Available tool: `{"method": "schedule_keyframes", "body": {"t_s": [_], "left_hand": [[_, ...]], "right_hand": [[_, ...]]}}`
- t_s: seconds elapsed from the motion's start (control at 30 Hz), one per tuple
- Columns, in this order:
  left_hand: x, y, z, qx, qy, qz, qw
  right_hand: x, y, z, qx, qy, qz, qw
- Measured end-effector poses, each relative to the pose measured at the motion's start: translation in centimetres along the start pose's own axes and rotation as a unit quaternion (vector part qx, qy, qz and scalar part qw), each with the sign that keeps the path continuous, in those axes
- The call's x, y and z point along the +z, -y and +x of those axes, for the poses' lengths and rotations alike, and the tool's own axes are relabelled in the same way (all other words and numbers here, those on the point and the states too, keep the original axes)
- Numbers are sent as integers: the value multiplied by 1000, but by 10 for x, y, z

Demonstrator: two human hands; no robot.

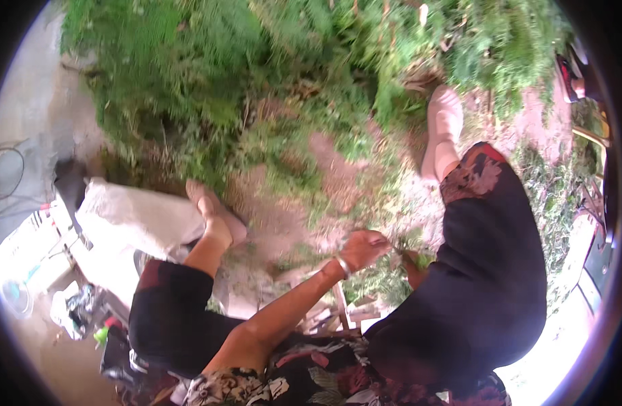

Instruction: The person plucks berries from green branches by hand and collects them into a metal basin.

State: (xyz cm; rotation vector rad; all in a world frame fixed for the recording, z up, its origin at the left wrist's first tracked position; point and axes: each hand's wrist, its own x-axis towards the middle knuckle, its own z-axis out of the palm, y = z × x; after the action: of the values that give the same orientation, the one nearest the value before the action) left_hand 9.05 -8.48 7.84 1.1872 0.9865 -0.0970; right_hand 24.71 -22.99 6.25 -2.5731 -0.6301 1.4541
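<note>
Low at the centre, my left hand (365, 247), wearing a pale bangle, has its fingers closed on something thin that I cannot make out. Just right of it, my right hand (412, 271) is partly hidden beside my dark-trousered right leg, near green sprigs (423, 260); its grip is unclear. Below my hands lie cut greenery and short wooden pieces (362, 311). My feet (445, 115) rest apart on the reddish ground, which is strewn with plant bits.
Heaped feathery green branches (270, 61) fill the top. At left are a pale sack (138, 206), a cable (16, 169), clutter (74, 308) and a concrete floor (33, 95). Another person's foot (568, 78) shows at the upper right.
</note>
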Motion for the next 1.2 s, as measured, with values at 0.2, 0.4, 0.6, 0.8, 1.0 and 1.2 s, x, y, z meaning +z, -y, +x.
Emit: {"method": "schedule_keyframes", "body": {"t_s": [0.2, 0.4, 0.6, 0.8, 1.0, 1.2], "left_hand": [[-132, 13, 45, 101, -464, 257, 841], [-273, 20, 31, -90, -694, -72, 710], [-306, -14, 72, -236, -545, 89, 800], [-281, 11, 86, -269, -515, 187, 792], [-148, 41, 50, -76, -453, 222, 860], [-69, 49, 20, 84, -296, 11, 951]], "right_hand": [[0, 1, -1, 6, -10, 10, 1000], [-4, -8, -2, 13, -4, 4, 1000], [-4, -10, -3, 25, 0, -4, 1000], [-4, -13, -3, 34, 2, -10, 999], [-14, -14, -6, 24, -10, -3, 1000], [-71, -23, -16, 24, -45, 66, 997]]}}
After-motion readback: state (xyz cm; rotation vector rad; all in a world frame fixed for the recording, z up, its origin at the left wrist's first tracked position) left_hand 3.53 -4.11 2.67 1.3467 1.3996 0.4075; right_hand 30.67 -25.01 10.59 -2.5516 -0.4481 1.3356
